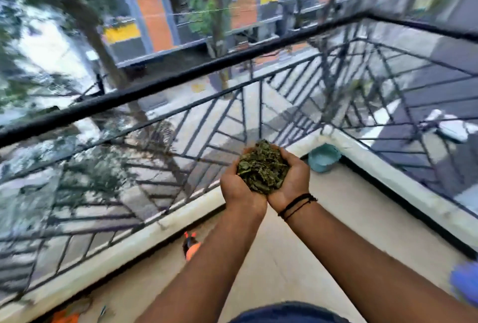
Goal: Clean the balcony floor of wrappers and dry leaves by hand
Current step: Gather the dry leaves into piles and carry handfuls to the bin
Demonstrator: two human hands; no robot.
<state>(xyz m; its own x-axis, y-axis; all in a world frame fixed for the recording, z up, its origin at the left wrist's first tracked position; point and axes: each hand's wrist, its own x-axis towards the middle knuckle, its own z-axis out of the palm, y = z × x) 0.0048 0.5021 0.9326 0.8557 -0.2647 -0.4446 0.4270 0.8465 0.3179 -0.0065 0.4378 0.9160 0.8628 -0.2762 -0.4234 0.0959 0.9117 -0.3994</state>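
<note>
Head view: left hand (241,188) and right hand (291,180), cupped together, hold a heap of dry leaves (262,167) above the floor (297,258); orange wrappers (192,249) beside the railing (144,90) remain.

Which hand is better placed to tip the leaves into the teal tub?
Right, marginally. Both hands cup the dry leaves together, left hand and right hand pressed side by side. The teal tub sits in the balcony corner on the right hand's side, so tipping rightward looks shortest.
</note>
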